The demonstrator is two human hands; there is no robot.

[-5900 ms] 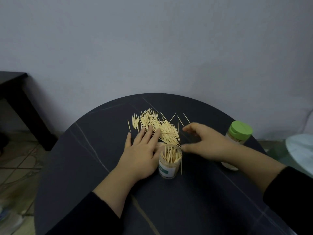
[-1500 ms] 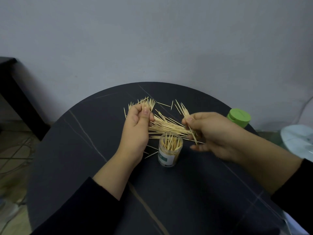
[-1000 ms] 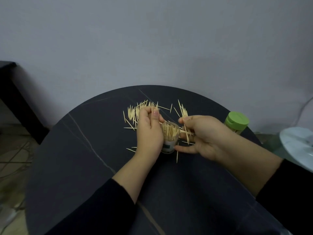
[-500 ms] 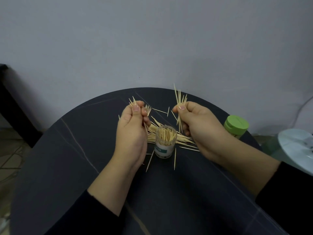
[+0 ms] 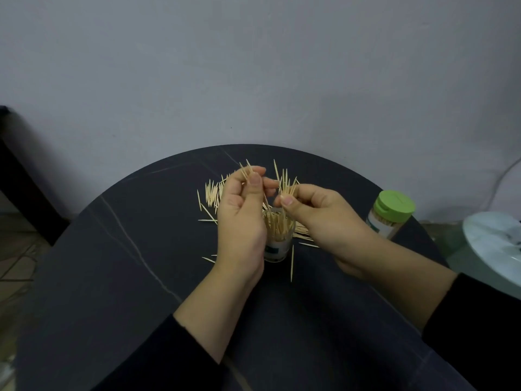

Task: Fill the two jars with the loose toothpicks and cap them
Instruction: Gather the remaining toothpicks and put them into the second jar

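Observation:
An open clear jar [image 5: 277, 245] part-filled with toothpicks stands on the round dark table [image 5: 127, 277]. My left hand [image 5: 241, 221] pinches a small bunch of toothpicks upright just left of and above the jar's mouth. My right hand [image 5: 318, 218] pinches another upright bunch right above the mouth, tips pointing up. Loose toothpicks [image 5: 211, 194] lie scattered behind and around the jar. A second jar [image 5: 390, 214], full and closed with a green cap, stands at the table's right edge.
A grey wall rises close behind the table. A pale round object [image 5: 496, 246] sits off the table's right side. A dark piece of furniture [image 5: 17, 176] stands at the left over a tiled floor.
Both hands have come closer together over the open jar, each still pinching its bunch of toothpicks. Earlier they gathered toothpicks off the table.

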